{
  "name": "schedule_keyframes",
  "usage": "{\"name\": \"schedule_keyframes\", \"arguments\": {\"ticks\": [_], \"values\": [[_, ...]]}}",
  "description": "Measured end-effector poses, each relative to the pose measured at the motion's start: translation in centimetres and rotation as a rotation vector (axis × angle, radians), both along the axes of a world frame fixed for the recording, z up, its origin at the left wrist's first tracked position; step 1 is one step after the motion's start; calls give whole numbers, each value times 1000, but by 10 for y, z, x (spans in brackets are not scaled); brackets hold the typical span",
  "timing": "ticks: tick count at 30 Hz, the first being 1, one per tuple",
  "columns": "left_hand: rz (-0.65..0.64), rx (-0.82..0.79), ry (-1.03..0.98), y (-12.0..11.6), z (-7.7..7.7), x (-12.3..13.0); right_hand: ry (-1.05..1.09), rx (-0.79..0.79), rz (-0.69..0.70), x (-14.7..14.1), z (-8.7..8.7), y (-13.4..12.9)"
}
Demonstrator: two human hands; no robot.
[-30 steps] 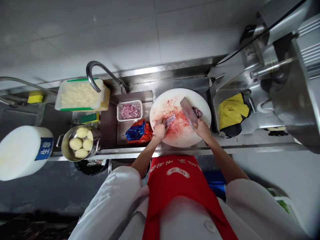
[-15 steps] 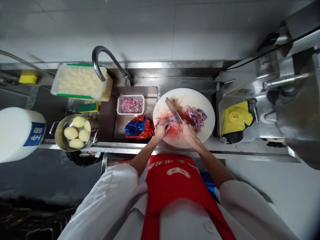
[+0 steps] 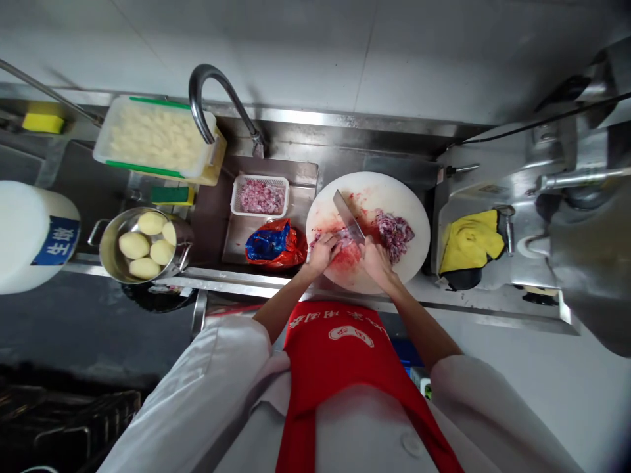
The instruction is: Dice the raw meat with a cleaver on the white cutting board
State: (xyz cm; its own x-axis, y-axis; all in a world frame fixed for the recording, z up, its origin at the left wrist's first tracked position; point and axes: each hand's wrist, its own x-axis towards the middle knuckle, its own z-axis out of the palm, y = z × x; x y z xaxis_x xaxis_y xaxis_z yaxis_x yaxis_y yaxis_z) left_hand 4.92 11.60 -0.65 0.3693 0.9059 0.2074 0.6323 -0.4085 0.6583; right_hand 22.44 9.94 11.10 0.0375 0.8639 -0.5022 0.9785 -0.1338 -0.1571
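On a round white cutting board (image 3: 394,190) my right hand (image 3: 377,264) is closed around the handle of a cleaver (image 3: 349,215). Its blade points away and to the left, its edge beside raw meat (image 3: 344,236). My left hand (image 3: 324,253) presses on that meat with bent fingers, just left of the blade. A heap of dark red and pale meat pieces (image 3: 394,233) lies on the right of the board, beyond my right hand. Red juice stains the board's middle. My fingers partly cover the meat under my left hand.
Left of the board, the sink holds a white basket (image 3: 235,209) of chopped meat and a red-and-blue plastic bag (image 3: 276,244). A curved faucet (image 3: 217,75) rises behind. Farther left are a lidded tub (image 3: 158,138) and a pot (image 3: 106,253) of peeled potatoes. A yellow cloth (image 3: 470,240) lies right.
The whole view has shifted and tilted slightly. Both hands, the cleaver and the meat keep nearly the same places on the board.
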Motion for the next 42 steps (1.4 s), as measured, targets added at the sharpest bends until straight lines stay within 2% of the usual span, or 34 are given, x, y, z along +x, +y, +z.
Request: {"name": "schedule_keyframes", "arguments": {"ticks": [4, 10, 13, 17, 21, 25, 28, 30, 33, 37, 39, 42], "values": [[-6, 3, -25, 0, 0, 0, -5, 75, -18, -4, 2, 3], [-12, -26, -9, 0, 1, 1, 26, 23, 10, -12, -8, 5], [-9, -41, -17, 0, 2, 1, 19, 23, 15, -8, -1, 6], [-7, -45, -19, 0, 4, 1, -4, 127, -31, -8, 10, 9], [-16, -48, -3, 0, 5, 1, 26, 32, -30, -22, -4, 9], [28, -39, 34, 0, 6, 3, 34, -45, 4, -16, -16, -11], [50, -37, 39, 0, 5, 5, 31, -131, -31, 2, -13, -42], [33, -43, 24, -1, 4, 6, 38, -165, -63, 8, -12, -52], [-15, -39, -4, -1, 5, 6, 84, -83, -50, -3, -15, -32], [-60, -41, 25, -3, 9, -1, 158, 34, -47, -25, -25, 31], [-68, -39, 46, -5, 11, -5, 195, 46, -47, -23, -27, 53], [-63, -21, 46, -9, 10, -9, 221, 17, -20, -7, -25, 61]]}}
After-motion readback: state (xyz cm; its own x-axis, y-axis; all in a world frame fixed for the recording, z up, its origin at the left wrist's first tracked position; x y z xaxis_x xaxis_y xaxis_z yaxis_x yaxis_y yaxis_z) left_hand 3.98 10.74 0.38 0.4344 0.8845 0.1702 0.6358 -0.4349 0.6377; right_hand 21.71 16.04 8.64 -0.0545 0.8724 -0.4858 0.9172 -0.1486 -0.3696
